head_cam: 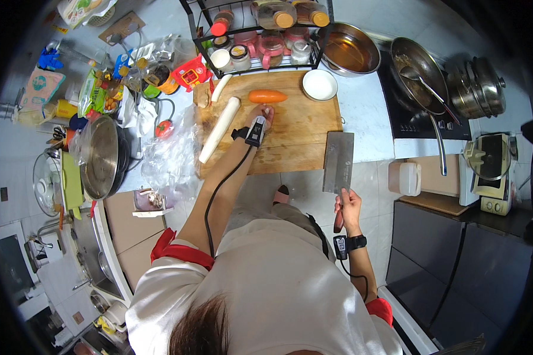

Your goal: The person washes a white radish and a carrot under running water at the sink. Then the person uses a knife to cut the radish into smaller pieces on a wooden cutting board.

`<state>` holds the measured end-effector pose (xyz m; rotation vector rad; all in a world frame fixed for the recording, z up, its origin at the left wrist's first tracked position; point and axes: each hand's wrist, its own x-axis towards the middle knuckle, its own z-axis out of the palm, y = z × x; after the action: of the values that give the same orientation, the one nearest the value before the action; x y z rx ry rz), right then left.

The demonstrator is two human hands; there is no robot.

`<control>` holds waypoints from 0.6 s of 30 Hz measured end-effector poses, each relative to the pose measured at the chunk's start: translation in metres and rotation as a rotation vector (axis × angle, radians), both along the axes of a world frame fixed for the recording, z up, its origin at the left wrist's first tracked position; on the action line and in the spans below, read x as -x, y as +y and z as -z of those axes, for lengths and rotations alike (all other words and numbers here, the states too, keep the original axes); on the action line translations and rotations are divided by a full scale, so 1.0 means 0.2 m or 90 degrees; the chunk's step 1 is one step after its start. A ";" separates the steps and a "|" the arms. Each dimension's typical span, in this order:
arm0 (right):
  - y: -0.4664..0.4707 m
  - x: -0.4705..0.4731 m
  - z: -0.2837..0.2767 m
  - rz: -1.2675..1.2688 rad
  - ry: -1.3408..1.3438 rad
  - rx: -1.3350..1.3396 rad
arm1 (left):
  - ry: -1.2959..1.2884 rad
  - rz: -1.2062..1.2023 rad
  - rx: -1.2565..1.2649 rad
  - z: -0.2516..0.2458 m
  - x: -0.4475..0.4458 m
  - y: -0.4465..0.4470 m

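Note:
My right hand (350, 206) grips a Chinese cleaver (338, 162) by its reddish-brown handle. The blade points away from me, its far part beside the right front corner of the wooden cutting board (293, 155). Over the board, my left hand (262, 114) is at the near side of a whole orange carrot (267, 96). A wrist device partly hides that hand, so its finger contact is unclear. Left of it lies a long, pale peeled root vegetable (220, 129), with a shorter white piece (221, 88) behind. A white bowl (320, 84) sits at the back right corner.
A black spice rack (257, 30) with jars stands behind the board. Crumpled clear plastic (169, 155) and a large pan (100, 157) lie left. To the right are a metal basin of brownish liquid (350, 49) and a wok (419, 75) on the cooktop (408, 126).

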<state>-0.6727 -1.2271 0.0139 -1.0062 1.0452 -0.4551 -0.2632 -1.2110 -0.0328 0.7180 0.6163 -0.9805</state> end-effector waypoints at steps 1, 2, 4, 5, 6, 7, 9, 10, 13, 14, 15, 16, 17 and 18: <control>0.00 -0.01 0.00 0.004 0.000 -0.012 | -0.015 -0.007 0.014 0.01 0.00 0.02; 0.00 -0.01 0.00 -0.001 0.000 -0.005 | -0.012 -0.017 -0.006 0.00 0.01 0.03; 0.00 -0.03 -0.01 -0.002 -0.011 -0.016 | -0.042 -0.030 -0.097 -0.02 0.04 0.04; 0.00 -0.04 -0.01 -0.006 -0.004 -0.007 | -0.112 0.002 -0.134 -0.03 0.06 0.05; 0.00 -0.06 -0.01 -0.006 -0.002 -0.007 | -0.184 0.038 -0.163 -0.04 0.08 0.06; 0.00 -0.07 -0.01 0.001 0.001 -0.018 | -0.257 0.074 -0.192 -0.06 0.10 0.06; 0.01 -0.10 -0.01 -0.013 0.004 -0.001 | -0.396 0.144 -0.299 -0.07 0.11 0.05; 0.01 -0.11 -0.01 -0.012 0.010 -0.008 | -0.469 0.199 -0.357 -0.07 0.11 0.05; 0.04 -0.11 -0.02 -0.021 -0.007 -0.008 | -0.813 0.354 -0.583 -0.05 0.07 0.02; 0.05 -0.11 -0.02 -0.020 -0.005 -0.001 | -0.932 0.401 -0.663 -0.04 0.05 0.01; 0.06 -0.10 -0.02 -0.024 0.009 0.014 | -1.036 0.474 -0.740 -0.04 0.04 0.01; 0.07 -0.09 -0.02 -0.028 0.009 0.021 | -1.067 0.482 -0.739 -0.03 0.03 0.00; 0.07 -0.08 -0.02 -0.032 -0.001 0.021 | -1.082 0.516 -0.736 -0.04 0.02 0.00; 0.08 -0.06 -0.02 -0.038 0.004 0.034 | -1.096 0.551 -0.732 -0.04 0.02 -0.01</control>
<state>-0.6598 -1.2113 0.0173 -1.0836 1.0111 -0.4334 -0.2675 -1.2124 -0.0245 2.5265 -0.8811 -0.2920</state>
